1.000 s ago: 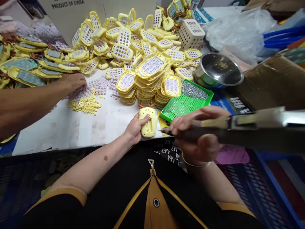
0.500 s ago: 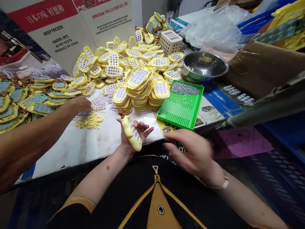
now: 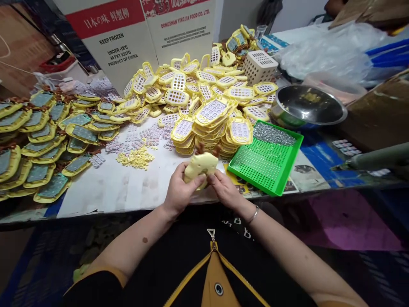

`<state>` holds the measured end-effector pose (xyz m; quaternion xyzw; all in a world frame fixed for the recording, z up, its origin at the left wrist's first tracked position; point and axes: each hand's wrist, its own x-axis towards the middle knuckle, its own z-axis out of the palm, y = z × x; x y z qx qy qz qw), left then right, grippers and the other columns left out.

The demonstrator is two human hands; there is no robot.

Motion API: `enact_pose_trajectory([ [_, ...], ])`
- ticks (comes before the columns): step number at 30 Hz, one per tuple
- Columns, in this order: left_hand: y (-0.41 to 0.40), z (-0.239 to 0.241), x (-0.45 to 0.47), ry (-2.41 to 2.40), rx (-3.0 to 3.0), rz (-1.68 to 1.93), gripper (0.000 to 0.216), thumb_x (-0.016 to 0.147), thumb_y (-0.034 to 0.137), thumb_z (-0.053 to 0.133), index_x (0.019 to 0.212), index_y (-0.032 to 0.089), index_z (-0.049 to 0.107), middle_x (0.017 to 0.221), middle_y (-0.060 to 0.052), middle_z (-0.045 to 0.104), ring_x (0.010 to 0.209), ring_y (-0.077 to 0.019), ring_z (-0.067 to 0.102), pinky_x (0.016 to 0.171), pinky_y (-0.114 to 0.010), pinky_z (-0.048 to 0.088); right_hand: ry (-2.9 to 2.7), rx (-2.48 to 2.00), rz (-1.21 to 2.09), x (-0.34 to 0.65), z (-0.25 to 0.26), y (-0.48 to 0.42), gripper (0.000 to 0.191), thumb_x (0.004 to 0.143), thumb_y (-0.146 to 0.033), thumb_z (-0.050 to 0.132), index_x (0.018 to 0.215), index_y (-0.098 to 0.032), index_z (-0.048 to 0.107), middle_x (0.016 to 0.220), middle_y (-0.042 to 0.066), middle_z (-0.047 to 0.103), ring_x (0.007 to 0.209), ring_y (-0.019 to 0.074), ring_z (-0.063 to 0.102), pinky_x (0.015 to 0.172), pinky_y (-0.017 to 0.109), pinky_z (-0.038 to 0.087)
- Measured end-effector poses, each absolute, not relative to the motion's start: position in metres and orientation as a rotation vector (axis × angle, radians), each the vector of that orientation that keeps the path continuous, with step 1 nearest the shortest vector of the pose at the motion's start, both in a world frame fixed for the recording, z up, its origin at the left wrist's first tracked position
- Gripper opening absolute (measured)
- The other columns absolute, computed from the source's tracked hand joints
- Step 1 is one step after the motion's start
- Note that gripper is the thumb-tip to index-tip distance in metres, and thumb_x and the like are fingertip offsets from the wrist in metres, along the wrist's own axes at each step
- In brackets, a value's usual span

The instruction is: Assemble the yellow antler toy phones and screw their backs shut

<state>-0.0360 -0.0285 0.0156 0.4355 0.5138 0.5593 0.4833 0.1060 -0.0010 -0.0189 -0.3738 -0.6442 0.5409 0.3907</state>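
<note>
Both of my hands hold one yellow toy phone (image 3: pixel 201 165) with small brown antlers at the table's near edge. My left hand (image 3: pixel 179 190) wraps its left side with closed fingers. Gripping the lower right side is my right hand (image 3: pixel 225 189), a bracelet on its wrist. The toy's plain back faces me. A powered screwdriver (image 3: pixel 377 159) hangs free at the right, away from both hands. A stack of yellow keypad shells (image 3: pixel 211 123) stands just beyond the toy.
A green tray (image 3: pixel 268 164) with screws at its far end lies right of the toy. A steel bowl (image 3: pixel 306 106) sits behind it. Yellow shells with circuit boards (image 3: pixel 47 140) cover the left side. Loose small yellow buttons (image 3: pixel 136 157) and a white cardboard box (image 3: pixel 140 38) lie further back.
My right hand let go of the screwdriver, which now hangs at the right, and joined my left hand on the toy. The other person's arm at the left has left the view.
</note>
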Motion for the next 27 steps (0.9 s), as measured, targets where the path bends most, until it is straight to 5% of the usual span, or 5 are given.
enact_pose_trajectory([
  [4, -0.032, 0.025, -0.056, 1.359, 1.898, 1.290, 0.029, 0.076, 0.019, 0.074, 0.104, 0.021, 0.069, 0.101, -0.005, 0.074, 0.093, -0.0196, 0.068, 0.089, -0.035, 0.052, -1.180, -0.763, 1.588, 0.106, -0.031, -0.002, 0.062, 0.066, -0.053, 0.080, 0.118, -0.031, 0.055, 0.121, 0.005, 0.063, 0.104, 0.0205, 0.062, 0.090, 0.035, 0.051],
  [6, -0.034, 0.026, -0.061, 1.321, 2.115, 1.268, 0.032, 0.078, 0.015, 0.071, 0.109, 0.022, 0.067, 0.104, -0.006, 0.074, 0.096, -0.0194, 0.068, 0.090, -0.036, 0.052, -1.058, -0.728, 1.607, 0.109, -0.030, -0.002, 0.060, 0.062, -0.045, 0.086, 0.114, -0.033, 0.058, 0.120, 0.003, 0.065, 0.102, 0.0195, 0.062, 0.091, 0.035, 0.051],
  [11, -0.039, 0.026, -0.069, 1.402, 1.990, 1.192, 0.034, 0.075, 0.022, 0.077, 0.108, 0.019, 0.067, 0.100, -0.006, 0.075, 0.090, -0.0183, 0.069, 0.081, -0.031, 0.055, -0.976, -0.732, 1.586, 0.116, -0.032, -0.003, 0.036, 0.057, -0.036, 0.090, 0.079, -0.028, 0.063, 0.089, -0.003, 0.071, 0.088, 0.0164, 0.066, 0.087, 0.033, 0.051],
  [19, -0.046, 0.025, -0.072, 1.387, 1.818, 1.166, 0.024, 0.073, 0.021, 0.078, 0.095, 0.020, 0.069, 0.090, -0.004, 0.073, 0.085, -0.0184, 0.067, 0.083, -0.033, 0.053, -1.172, -0.753, 1.722, 0.118, -0.038, -0.006, 0.040, 0.058, -0.043, 0.088, 0.089, -0.026, 0.071, 0.094, 0.003, 0.074, 0.095, 0.0236, 0.068, 0.088, 0.037, 0.054],
  [27, -0.047, 0.021, -0.091, 1.264, 1.462, 1.170, 0.027, 0.075, 0.028, 0.075, 0.099, 0.017, 0.068, 0.130, -0.016, 0.054, 0.125, -0.0266, 0.053, 0.105, -0.039, 0.044, -1.194, -0.844, 1.749, 0.099, -0.039, -0.012, 0.048, 0.061, -0.049, 0.085, 0.101, -0.027, 0.067, 0.107, 0.006, 0.072, 0.100, 0.0237, 0.067, 0.088, 0.036, 0.055],
])
